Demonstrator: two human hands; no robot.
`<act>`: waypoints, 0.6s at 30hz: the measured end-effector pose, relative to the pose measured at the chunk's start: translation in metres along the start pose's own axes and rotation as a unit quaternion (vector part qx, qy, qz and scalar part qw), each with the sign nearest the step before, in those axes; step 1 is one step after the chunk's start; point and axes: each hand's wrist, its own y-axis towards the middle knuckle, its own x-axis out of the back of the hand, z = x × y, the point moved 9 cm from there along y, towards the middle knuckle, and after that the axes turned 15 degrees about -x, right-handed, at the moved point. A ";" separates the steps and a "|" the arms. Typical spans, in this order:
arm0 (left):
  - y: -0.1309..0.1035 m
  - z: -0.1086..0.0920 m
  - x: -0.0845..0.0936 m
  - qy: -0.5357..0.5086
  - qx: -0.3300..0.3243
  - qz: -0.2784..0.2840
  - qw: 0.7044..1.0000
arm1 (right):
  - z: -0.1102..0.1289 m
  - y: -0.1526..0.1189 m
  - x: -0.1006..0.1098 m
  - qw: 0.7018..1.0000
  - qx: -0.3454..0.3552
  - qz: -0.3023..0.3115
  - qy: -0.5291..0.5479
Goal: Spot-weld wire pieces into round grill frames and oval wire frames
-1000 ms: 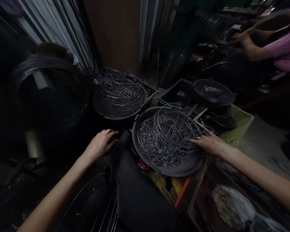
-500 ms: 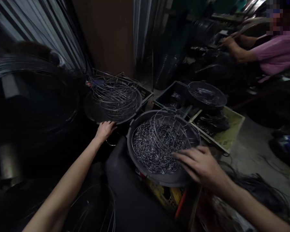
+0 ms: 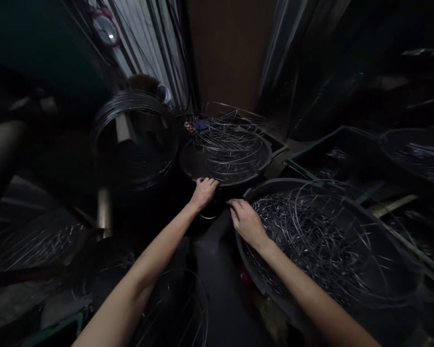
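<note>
Less space now separates the left hand (image 3: pixel 204 192), curled at a round dark basin (image 3: pixel 191 160) of looped silvery wire (image 3: pixel 231 140), from the right hand (image 3: pixel 249 224), shifted to the left side of a round grey basin (image 3: pixel 271 183) of short metal pieces (image 3: pixel 318 250), bringing both within joint reach, though I cannot tell either's grip.

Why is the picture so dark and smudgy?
Head view: dim light leaves the corners nearly black; the right basin and the crate look smeared, perhaps from camera motion; the hands are clearer; a small bright glare sits on the round pink-rimmed thing.
</note>
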 end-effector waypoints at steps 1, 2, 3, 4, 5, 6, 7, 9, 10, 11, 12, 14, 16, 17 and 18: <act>0.000 0.000 0.003 0.003 -0.003 -0.006 1.000 | 0.001 0.009 -0.009 0.999 0.002 -0.001 -0.044; 0.001 0.000 0.006 0.004 -0.005 -0.010 1.000 | 0.000 0.016 -0.017 0.996 0.001 -0.001 -0.090; 0.001 0.000 0.007 0.004 -0.003 -0.012 1.000 | -0.002 0.022 -0.025 0.991 -0.002 0.002 -0.131; 0.001 0.000 0.007 0.003 0.000 -0.014 1.000 | -0.004 0.026 -0.032 0.987 -0.004 0.006 -0.161; 0.001 0.000 0.008 0.001 0.003 -0.017 1.000 | -0.006 0.029 -0.037 0.983 -0.003 0.009 -0.182; 0.001 0.000 0.008 0.001 0.006 -0.020 1.000 | -0.008 0.030 -0.041 0.981 0.001 0.011 -0.196; 0.001 0.000 0.008 0.002 0.008 -0.023 1.000 | -0.008 0.031 -0.043 0.979 0.007 0.011 -0.203; 0.001 -0.001 0.012 0.009 0.010 -0.032 0.999 | -0.009 0.030 -0.046 0.977 0.022 0.009 -0.213; 0.002 0.000 0.016 0.014 0.013 -0.040 0.999 | -0.009 0.029 -0.046 0.976 0.028 0.008 -0.216; 0.003 0.001 0.022 0.019 0.017 -0.049 0.998 | -0.009 0.028 -0.046 0.976 0.033 0.007 -0.217; 0.004 0.002 0.029 0.023 0.021 -0.058 0.998 | -0.009 0.028 -0.046 0.976 0.036 0.007 -0.216; 0.008 0.006 0.044 0.029 0.027 -0.074 0.997 | -0.010 0.027 -0.046 0.975 0.038 0.006 -0.217; 0.013 0.009 0.057 0.028 0.026 -0.079 0.996 | -0.010 0.028 -0.046 0.974 0.039 0.007 -0.222; 0.015 0.011 0.061 0.025 0.025 -0.078 0.996 | -0.010 0.028 -0.047 0.973 0.040 0.009 -0.226; 0.017 0.012 0.065 0.023 0.024 -0.076 0.997 | -0.009 0.029 -0.047 0.972 0.041 0.014 -0.231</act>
